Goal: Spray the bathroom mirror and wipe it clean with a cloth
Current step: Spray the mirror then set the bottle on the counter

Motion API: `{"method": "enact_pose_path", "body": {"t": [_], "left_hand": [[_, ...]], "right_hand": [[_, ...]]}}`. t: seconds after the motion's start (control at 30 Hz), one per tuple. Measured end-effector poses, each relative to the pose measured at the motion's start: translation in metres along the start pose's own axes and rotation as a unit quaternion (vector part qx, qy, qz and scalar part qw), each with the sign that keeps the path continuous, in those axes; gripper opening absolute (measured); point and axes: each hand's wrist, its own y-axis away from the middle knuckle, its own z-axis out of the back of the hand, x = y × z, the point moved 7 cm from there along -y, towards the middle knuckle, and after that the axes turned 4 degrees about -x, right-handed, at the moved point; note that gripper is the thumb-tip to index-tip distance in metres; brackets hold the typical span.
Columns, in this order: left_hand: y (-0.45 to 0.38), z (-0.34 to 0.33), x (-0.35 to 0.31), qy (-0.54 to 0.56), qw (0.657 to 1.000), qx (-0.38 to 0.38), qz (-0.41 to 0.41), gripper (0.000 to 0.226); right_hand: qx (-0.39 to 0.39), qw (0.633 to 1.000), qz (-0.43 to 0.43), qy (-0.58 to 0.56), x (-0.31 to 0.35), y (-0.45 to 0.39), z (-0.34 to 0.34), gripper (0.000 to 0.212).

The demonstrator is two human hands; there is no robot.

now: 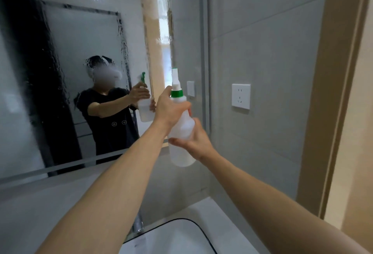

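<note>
Presently, the spray bottle (182, 132) was gripped at its neck by the left hand (169, 109) and round its body by the right hand (196, 139), facing the wet mirror (70, 52).

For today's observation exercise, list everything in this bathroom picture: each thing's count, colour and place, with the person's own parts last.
mirror: one, wet with streaks, on the wall at left
bottle: one, white with green collar, held up at centre
socket: one, white, on the grey tiled wall right of the bottle
switch: one, pale, on the wall behind the bottle
sink: one, white with dark rim, bottom centre
tap: one, silver, behind the sink
left hand: grips the bottle's neck
right hand: holds the bottle's body
</note>
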Motion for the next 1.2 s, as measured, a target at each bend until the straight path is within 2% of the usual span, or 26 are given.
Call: {"method": "enact_pose_path", "body": {"t": [0.27,0.53,0.73,0.87,1.07,1.2], "left_hand": [[0.008,-0.032,0.015,0.017,0.999,0.028,0.020,0.042],[0.033,-0.052,0.058,0.026,0.997,0.036,0.063,0.042],[0.054,-0.052,0.081,0.013,0.997,0.023,0.067,0.034],[0.066,-0.048,0.102,0.006,0.996,0.006,0.089,0.035],[0.083,-0.049,0.125,0.002,0.995,0.026,0.101,0.040],[0.096,-0.043,0.140,0.001,0.993,0.022,0.120,0.040]], "right_hand": [[-0.018,1.000,-0.023,-0.002,-0.029,0.007,0.020,0.080],[-0.001,0.997,-0.074,-0.003,-0.073,0.031,0.023,0.071],[0.010,0.996,-0.093,-0.003,-0.097,0.049,0.016,0.078],[0.018,0.994,-0.109,-0.005,-0.113,0.060,0.009,0.075],[0.029,0.992,-0.120,-0.007,-0.130,0.080,-0.004,0.094],[0.049,0.989,-0.137,0.004,-0.142,0.091,-0.010,0.087]]}}
